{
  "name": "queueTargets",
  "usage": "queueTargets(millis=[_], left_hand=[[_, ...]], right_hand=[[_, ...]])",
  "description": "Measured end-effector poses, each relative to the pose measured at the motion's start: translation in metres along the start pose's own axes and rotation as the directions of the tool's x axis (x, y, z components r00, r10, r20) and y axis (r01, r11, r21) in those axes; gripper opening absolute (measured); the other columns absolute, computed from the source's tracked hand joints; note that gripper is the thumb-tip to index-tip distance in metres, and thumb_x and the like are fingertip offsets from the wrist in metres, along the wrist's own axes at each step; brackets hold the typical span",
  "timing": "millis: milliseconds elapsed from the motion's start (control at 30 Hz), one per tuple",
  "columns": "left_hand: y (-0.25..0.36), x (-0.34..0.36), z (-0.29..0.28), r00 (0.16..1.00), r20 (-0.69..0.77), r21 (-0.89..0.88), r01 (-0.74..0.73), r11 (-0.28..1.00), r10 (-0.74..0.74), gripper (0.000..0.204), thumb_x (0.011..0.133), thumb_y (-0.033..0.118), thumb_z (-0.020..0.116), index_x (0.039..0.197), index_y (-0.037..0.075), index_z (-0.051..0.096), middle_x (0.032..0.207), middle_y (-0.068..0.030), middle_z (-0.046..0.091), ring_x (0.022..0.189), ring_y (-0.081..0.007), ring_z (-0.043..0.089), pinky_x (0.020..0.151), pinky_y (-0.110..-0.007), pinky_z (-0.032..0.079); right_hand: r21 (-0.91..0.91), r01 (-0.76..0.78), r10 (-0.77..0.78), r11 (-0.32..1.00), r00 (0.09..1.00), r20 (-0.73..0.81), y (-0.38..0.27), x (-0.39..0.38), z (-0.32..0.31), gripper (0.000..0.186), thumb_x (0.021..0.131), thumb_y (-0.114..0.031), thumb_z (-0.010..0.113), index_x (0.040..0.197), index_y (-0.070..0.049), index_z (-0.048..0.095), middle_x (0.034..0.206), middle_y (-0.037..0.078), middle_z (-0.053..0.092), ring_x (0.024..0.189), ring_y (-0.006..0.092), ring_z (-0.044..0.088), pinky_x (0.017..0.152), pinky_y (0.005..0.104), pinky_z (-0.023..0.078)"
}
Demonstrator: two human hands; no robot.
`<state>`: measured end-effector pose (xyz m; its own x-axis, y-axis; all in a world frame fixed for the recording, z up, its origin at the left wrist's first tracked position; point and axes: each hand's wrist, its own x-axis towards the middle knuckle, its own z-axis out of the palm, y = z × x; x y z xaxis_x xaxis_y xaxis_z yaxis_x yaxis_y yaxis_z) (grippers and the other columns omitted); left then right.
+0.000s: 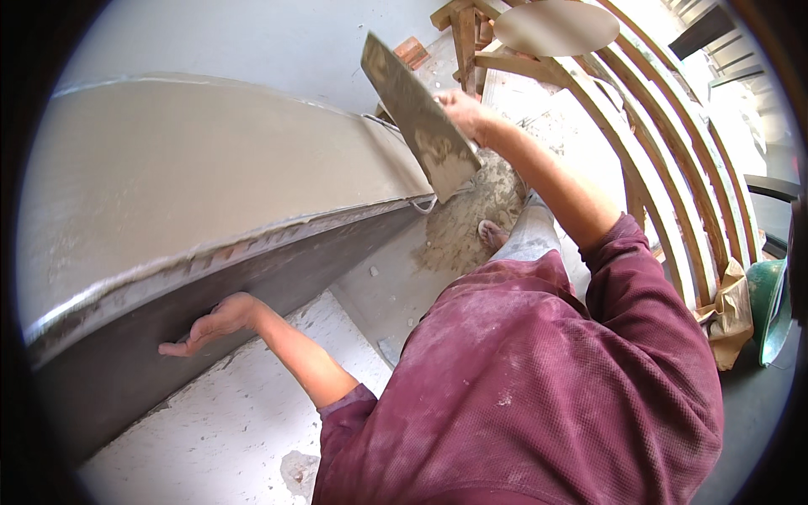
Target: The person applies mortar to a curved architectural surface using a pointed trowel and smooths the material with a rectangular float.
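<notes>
My right hand (465,115) is closed round the grip of a plastering trowel (412,114), held up at the far right end of a smooth grey plastered ledge (185,168). The trowel's long flat blade faces me, smeared with wet grey plaster, and its handle is mostly hidden behind the blade and my fingers. At the lower left, my left hand (215,324) is empty, palm turned upward and fingers stretched out. It is beside the dark grey front face (135,387) under the ledge's rough edge; whether it touches that face I cannot tell.
A wooden frame with long slats (652,160) stands at the right. Near its lower end are crumpled brown paper (730,324) and a green basin (768,303). Mortar droppings (463,227) cover the floor around my foot. A brick piece (411,53) and a white cable (425,207) lie beyond the ledge.
</notes>
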<state>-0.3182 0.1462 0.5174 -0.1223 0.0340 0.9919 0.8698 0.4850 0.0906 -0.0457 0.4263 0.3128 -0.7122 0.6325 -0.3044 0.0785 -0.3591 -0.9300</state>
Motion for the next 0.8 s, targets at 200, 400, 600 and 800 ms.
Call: queueTargets(millis=[200, 400, 600, 800], left_hand=[[0.008, -0.001, -0.003, 0.996, -0.002, -0.057, 0.087, 0.995, -0.087, 0.068, 0.106, 0.045, 0.008, 0.143, -0.010, 0.020, 0.150, -0.0257, 0.015, 0.145, -0.0356, 0.013, 0.120, -0.049, 0.014], [0.015, 0.000, 0.000, 0.996, -0.047, -0.021, 0.071, 0.997, -0.072, 0.066, 0.107, 0.044, 0.009, 0.144, -0.009, 0.023, 0.150, -0.0256, 0.020, 0.144, -0.0358, 0.018, 0.119, -0.049, 0.017], [0.012, 0.003, 0.000, 0.998, -0.067, 0.031, -0.010, 0.999, 0.012, 0.066, 0.107, 0.042, 0.011, 0.141, -0.012, 0.027, 0.148, -0.0290, 0.026, 0.142, -0.0406, 0.023, 0.119, -0.052, 0.018], [0.023, 0.005, 0.001, 0.997, -0.076, 0.001, -0.014, 1.000, 0.014, 0.061, 0.108, 0.035, 0.009, 0.143, -0.012, 0.025, 0.150, -0.0283, 0.024, 0.145, -0.0398, 0.019, 0.120, -0.051, 0.016]], right_hand=[[-0.111, -0.184, 0.191, 0.977, 0.980, 0.059, 0.063, 0.002, 0.027, 0.029, 0.091, -0.005, 0.048, 0.111, -0.003, 0.068, 0.072, -0.002, 0.061, 0.064, 0.0046, 0.052, 0.058, 0.0245, 0.047], [0.062, -0.094, 0.088, 0.994, 0.991, 0.098, 0.042, -0.005, 0.039, 0.017, 0.083, -0.005, 0.051, 0.096, 0.002, 0.061, 0.053, 0.005, 0.052, 0.039, 0.0134, 0.050, 0.035, 0.0314, 0.042], [0.052, -0.132, 0.123, 0.990, 0.982, 0.141, -0.027, -0.032, 0.055, 0.031, 0.090, -0.003, 0.050, 0.116, 0.000, 0.067, 0.080, 0.003, 0.067, 0.060, 0.0072, 0.057, 0.054, 0.0254, 0.049], [-0.017, -0.027, 0.029, 0.999, 0.992, 0.124, -0.099, -0.063, 0.067, 0.018, 0.084, -0.005, 0.049, 0.096, 0.003, 0.059, 0.054, 0.006, 0.052, 0.040, 0.0146, 0.051, 0.035, 0.0314, 0.043]])
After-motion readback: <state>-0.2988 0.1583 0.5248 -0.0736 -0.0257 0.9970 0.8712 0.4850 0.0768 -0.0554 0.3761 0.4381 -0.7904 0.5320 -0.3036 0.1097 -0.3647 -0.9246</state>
